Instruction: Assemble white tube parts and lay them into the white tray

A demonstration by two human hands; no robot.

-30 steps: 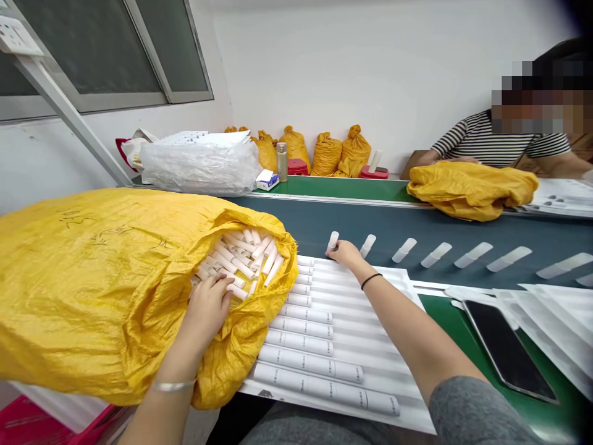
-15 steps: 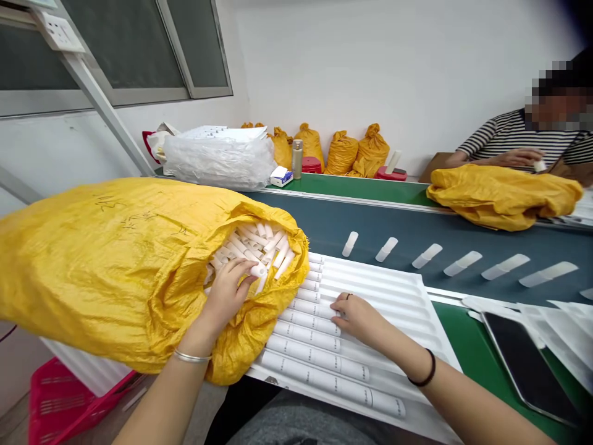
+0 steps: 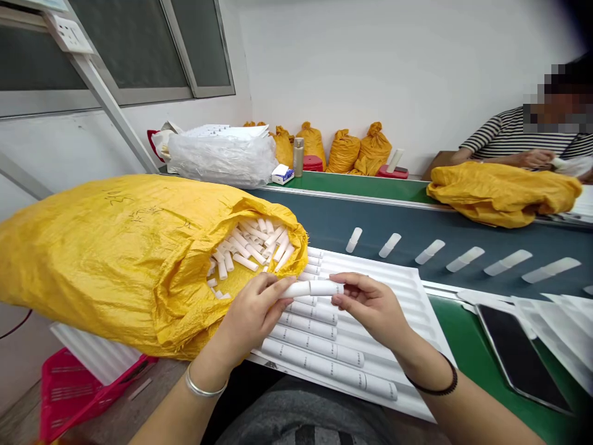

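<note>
My left hand (image 3: 259,306) is closed on a plain white tube (image 3: 296,289) in front of the yellow sack's mouth. Its end meets a printed white tube (image 3: 325,288), which the fingertips of my right hand (image 3: 368,303) pinch at the other end. Both tubes are held roughly level above a white ridged tray (image 3: 407,284). Rows of printed tubes (image 3: 315,352) lie in the tray's grooves below my hands. The open yellow sack (image 3: 115,247) on the left holds a heap of white tubes (image 3: 250,244).
Tubes stand in a row on the dark belt (image 3: 319,213). A phone (image 3: 521,355) lies on the green surface at right. A person in a striped shirt (image 3: 504,133) sits behind a yellow cloth bag (image 3: 504,188). A pink basket (image 3: 74,395) is lower left.
My left hand has come right, out of the sack's mouth, with a tube. My right hand has risen from the tray with a printed tube, and the two tubes now meet end to end.
</note>
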